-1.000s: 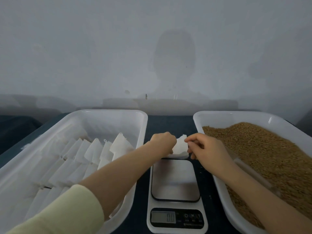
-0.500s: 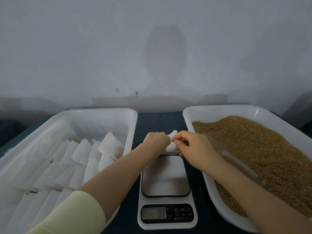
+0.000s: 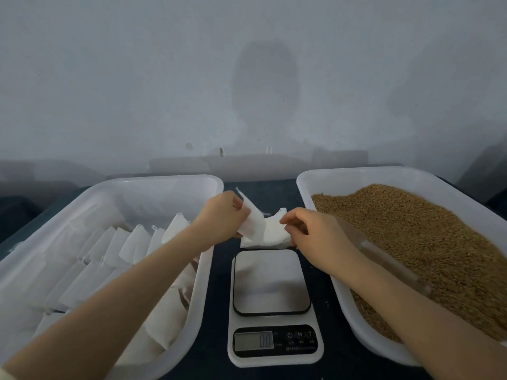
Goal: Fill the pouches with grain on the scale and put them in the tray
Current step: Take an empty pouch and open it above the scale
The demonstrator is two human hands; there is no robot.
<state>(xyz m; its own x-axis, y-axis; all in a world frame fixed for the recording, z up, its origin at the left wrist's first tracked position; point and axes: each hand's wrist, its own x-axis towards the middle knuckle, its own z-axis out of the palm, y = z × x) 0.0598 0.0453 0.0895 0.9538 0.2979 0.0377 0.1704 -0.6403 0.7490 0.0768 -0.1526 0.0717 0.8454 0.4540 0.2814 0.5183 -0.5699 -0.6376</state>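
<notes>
**Hands pinching pouches beyond the scale**

Left hand [image 3: 222, 215]: thumb and fingers are curled and pinch a flat white fabric pouch [image 3: 252, 219], which is tilted with one corner pointing up and away.

Right hand [image 3: 312, 231]: thumb and forefinger pinch the puckered upper edge of a crumpled white pouch [image 3: 274, 234]. This pouch touches the flat one, and its lower edge lies on the dark worktop [image 3: 216, 311] just past the far edge of the scale. Whether the two are separate pouches cannot be told.

White digital kitchen scale [image 3: 271, 281]: sits between the two trays. Its grey platform carries nothing and its display [image 3: 253, 340] is lit.

Left white plastic tray [image 3: 164, 180]: holds rows of overlapping white pouches [image 3: 131, 242]. The left forearm crosses its near right corner.

Right white plastic tray [image 3: 343, 171]: holds a heap of brown grain [image 3: 425, 237]. The right forearm crosses its near rim.
</notes>
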